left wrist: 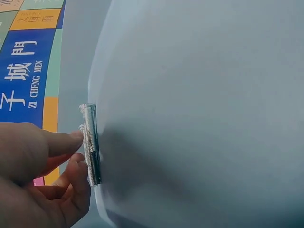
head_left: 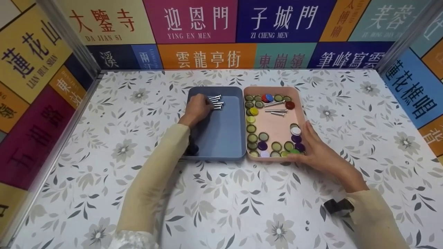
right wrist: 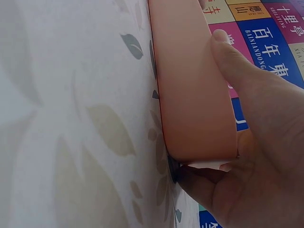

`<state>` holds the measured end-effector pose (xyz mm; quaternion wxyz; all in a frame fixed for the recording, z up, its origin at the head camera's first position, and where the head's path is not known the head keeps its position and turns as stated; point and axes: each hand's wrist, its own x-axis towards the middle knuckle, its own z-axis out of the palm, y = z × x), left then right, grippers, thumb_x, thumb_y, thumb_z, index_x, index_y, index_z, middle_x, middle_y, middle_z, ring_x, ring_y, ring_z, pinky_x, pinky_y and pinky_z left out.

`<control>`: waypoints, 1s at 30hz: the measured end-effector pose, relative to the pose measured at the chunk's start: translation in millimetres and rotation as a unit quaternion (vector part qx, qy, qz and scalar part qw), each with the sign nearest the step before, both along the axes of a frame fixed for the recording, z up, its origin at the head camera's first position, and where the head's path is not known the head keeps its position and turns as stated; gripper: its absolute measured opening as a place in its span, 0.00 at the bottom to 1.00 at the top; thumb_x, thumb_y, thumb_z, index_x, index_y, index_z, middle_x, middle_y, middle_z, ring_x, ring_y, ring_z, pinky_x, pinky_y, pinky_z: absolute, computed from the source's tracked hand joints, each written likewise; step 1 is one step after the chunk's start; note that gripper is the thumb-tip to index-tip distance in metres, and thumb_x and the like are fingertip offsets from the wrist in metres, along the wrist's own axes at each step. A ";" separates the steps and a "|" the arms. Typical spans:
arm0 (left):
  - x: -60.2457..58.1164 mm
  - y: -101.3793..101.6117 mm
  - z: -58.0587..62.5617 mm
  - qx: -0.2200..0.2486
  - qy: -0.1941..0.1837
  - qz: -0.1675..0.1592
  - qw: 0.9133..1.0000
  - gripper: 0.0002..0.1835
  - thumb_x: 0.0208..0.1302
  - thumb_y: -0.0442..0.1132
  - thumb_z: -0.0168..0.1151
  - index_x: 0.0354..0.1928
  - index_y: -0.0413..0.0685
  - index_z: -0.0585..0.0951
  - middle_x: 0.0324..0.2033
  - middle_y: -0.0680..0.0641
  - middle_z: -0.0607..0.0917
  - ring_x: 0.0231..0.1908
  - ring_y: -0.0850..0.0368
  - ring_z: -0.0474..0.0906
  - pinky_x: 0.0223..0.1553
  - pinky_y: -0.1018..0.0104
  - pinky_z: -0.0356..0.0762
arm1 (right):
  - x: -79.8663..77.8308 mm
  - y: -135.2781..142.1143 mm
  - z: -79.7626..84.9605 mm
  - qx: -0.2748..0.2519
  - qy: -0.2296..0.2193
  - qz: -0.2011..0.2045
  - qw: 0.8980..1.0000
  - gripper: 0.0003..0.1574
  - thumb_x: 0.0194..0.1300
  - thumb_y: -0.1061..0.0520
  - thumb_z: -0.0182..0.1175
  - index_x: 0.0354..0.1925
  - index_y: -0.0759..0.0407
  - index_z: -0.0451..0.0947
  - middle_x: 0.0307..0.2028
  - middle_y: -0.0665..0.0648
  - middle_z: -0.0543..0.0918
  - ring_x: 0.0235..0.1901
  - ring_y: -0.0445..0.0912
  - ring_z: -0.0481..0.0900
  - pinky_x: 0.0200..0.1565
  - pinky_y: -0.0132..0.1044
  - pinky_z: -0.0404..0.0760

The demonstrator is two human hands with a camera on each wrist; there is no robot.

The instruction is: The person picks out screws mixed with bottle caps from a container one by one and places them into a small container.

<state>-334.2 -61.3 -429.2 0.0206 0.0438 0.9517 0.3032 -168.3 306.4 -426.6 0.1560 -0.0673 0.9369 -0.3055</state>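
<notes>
In the head view my left hand (head_left: 198, 109) reaches into the back left part of a blue tray (head_left: 221, 157). Its curled fingers pinch at the near ends of several silver screws (head_left: 217, 103) bunched there. The left wrist view has thumb and fingertips right at the screws (left wrist: 90, 142), close to the tray wall. My right hand (head_left: 318, 152) holds the near right corner of a pink tray (head_left: 273, 159), thumb and fingers spread around its outer walls. Inside that tray lie several screws (head_left: 276, 111) and many bottle caps (head_left: 252, 128), mostly along its edges.
Both trays stand side by side, rims nearly meeting, on a table (head_left: 242, 207) covered in a floral print. Printed panels (head_left: 193, 20) rise behind and on both sides. Dark bands (head_left: 339, 207) sit at the wrists.
</notes>
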 end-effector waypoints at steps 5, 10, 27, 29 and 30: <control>3.4 -0.8 -1.9 0.009 0.009 -0.008 1.000 0.09 0.66 0.37 0.61 0.39 0.40 0.87 0.37 0.44 0.88 0.36 0.53 0.80 0.46 0.58 0.78 | 3.6 -0.7 -1.7 0.001 -0.004 0.000 1.000 0.79 0.55 0.25 0.65 0.78 0.47 0.20 0.78 0.54 0.18 0.77 0.70 0.31 0.73 0.67 0.42; 5.2 0.0 3.2 0.019 0.014 -0.006 1.000 0.12 0.69 0.39 0.57 0.41 0.40 0.87 0.37 0.43 0.88 0.34 0.52 0.81 0.43 0.59 0.79 | 1.3 -0.4 -2.7 -0.007 0.002 0.005 1.000 0.79 0.56 0.27 0.66 0.78 0.49 0.21 0.78 0.57 0.18 0.77 0.69 0.30 0.73 0.66 0.42; 9.0 11.9 14.5 0.082 0.015 -0.032 0.996 0.13 0.68 0.39 0.60 0.47 0.37 0.84 0.43 0.40 0.89 0.43 0.49 0.84 0.50 0.56 0.80 | 0.3 0.7 -1.5 -0.023 -0.012 -0.007 1.000 0.79 0.54 0.25 0.66 0.77 0.43 0.19 0.77 0.53 0.17 0.77 0.69 0.29 0.74 0.65 0.39; 9.4 12.8 16.4 0.085 0.013 -0.033 0.996 0.13 0.68 0.39 0.60 0.47 0.37 0.84 0.43 0.41 0.89 0.43 0.49 0.84 0.50 0.57 0.79 | 0.2 1.1 -1.4 -0.024 -0.012 -0.007 1.000 0.79 0.55 0.26 0.66 0.77 0.43 0.19 0.77 0.53 0.17 0.77 0.69 0.29 0.74 0.65 0.39; 9.8 13.5 17.5 0.085 0.013 -0.033 0.996 0.13 0.68 0.39 0.60 0.47 0.38 0.84 0.44 0.41 0.89 0.44 0.50 0.84 0.50 0.58 0.79 | 0.2 1.3 -1.4 -0.023 -0.012 -0.006 1.000 0.79 0.55 0.26 0.66 0.77 0.43 0.19 0.77 0.53 0.17 0.77 0.69 0.29 0.74 0.66 0.39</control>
